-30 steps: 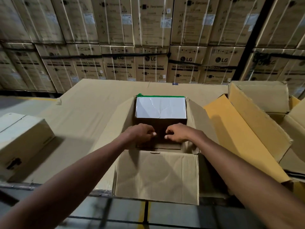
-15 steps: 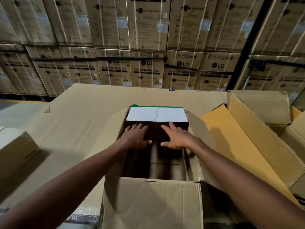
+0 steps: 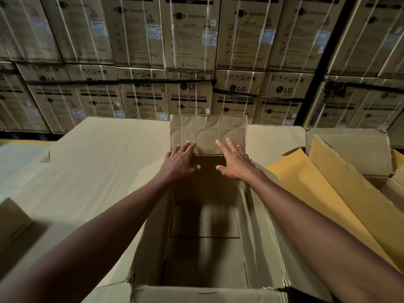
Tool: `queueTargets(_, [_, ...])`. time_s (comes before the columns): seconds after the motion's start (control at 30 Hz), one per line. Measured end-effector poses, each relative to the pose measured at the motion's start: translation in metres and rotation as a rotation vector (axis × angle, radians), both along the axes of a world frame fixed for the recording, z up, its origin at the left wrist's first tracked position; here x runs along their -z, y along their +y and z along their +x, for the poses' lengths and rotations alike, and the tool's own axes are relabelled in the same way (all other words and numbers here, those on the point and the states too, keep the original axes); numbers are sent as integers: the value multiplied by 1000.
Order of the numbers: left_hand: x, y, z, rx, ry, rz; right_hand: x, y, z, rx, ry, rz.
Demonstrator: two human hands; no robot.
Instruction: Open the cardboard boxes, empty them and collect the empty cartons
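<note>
An open brown cardboard box (image 3: 259, 237) stands right in front of me, and only its bare bottom flaps (image 3: 205, 221) show inside. Its far flap (image 3: 207, 129) stands upright, creased and brown. My left hand (image 3: 181, 159) and my right hand (image 3: 235, 160) reach across the opening side by side. Both have straight, spread fingers, and the fingertips touch the lower part of that far flap. Neither hand grips anything. The near flap (image 3: 207, 295) hangs toward me at the bottom edge.
A second open carton with yellow-orange flaps (image 3: 328, 193) lies close on the right. A closed box (image 3: 11, 221) sits at the left edge. Large cardboard sheets (image 3: 98, 171) cover the work surface. Strapped washing machine cartons (image 3: 188, 92) form a wall behind.
Both hands went from curled inside the box to flat and moved up to the far side. The white, green-edged surface there is gone from sight; a brown flap now stands upright.
</note>
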State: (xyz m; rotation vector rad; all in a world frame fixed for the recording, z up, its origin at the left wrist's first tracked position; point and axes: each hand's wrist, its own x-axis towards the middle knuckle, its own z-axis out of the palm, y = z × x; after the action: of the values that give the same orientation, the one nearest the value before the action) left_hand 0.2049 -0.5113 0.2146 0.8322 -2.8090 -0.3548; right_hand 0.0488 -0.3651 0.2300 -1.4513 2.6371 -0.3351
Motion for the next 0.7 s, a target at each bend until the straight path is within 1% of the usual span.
queueTargets(0.13, [18, -15, -10, -30, -61, 9, 15, -16, -12, 24, -39, 57])
queueTargets(0.2, [22, -21, -13, -33, -104, 5, 23, -19, -16, 26, -11, 87])
queueTargets(0.3, [25, -25, -16, -30, -125, -12, 32, -22, -21, 21, 86, 111])
queueTargets(0.47, [22, -22, -17, -33, -145, -5, 31, -20, -21, 22, 60, 101])
queueTargets(0.7, [8, 14, 9, 24, -38, 20, 22, 14, 7, 37, -30, -42])
